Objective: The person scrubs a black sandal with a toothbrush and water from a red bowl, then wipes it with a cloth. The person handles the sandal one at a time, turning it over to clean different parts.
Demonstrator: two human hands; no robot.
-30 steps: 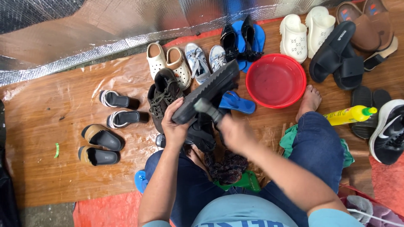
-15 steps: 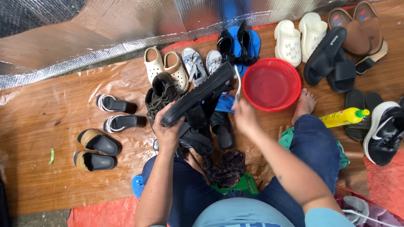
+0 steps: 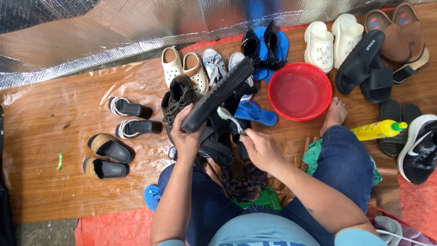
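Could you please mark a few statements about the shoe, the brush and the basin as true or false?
1. The left hand holds a black sandal sole up. True.
2. The right hand holds a toothbrush. True.
3. The red basin sits on the person's lap. False: it stands on the wooden floor.
4. The yellow bottle stands upright. False: it lies on its side.
5. The toothbrush head is dipped in the basin. False: it is at the sandal.

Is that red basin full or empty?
Nearly empty, as far as I can tell. The red basin stands upright on the boards, its inside bottom showing plainly; any thin film of water cannot be told.
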